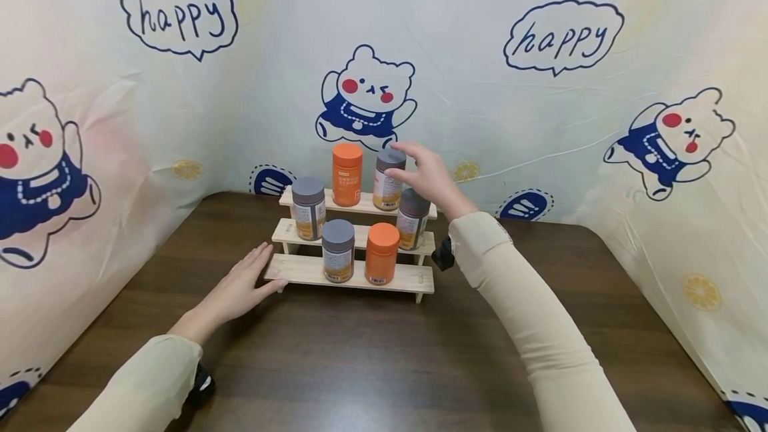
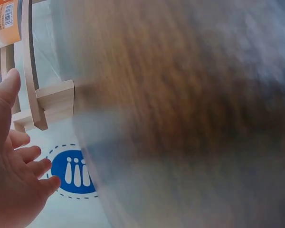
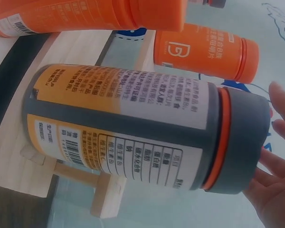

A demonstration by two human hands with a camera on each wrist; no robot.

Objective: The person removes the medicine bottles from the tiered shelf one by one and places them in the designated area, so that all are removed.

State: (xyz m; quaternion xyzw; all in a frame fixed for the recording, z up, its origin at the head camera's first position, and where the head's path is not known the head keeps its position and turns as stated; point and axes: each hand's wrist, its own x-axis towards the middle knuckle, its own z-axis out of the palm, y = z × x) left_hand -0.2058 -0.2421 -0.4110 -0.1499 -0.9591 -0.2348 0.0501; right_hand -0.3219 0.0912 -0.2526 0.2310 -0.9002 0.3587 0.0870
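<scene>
My right hand (image 1: 425,174) reaches over the right end of the rack's top step, at a grey-lidded bottle (image 1: 386,193). Its thumb overlaps the front of the lid and a forefinger extends above the lid's back, with a wide space between. In the right wrist view, this right hand (image 3: 273,190) appears beyond another grey-lidded bottle (image 3: 118,123), which hides some fingertips. My left hand (image 1: 237,289) lies at the left end of the wooden rack (image 1: 300,271), fingers extended, thumb overlapping the front step. Seen in the left wrist view, this left hand (image 2: 19,190) holds nothing.
An orange bottle (image 1: 347,179) stands on the top step. Lower steps hold an orange bottle (image 1: 381,259) and several grey-lidded ones, among them a front grey-lidded bottle (image 1: 339,255). A printed cloth (image 1: 456,85) hangs behind and beside the dark wooden table (image 1: 372,359).
</scene>
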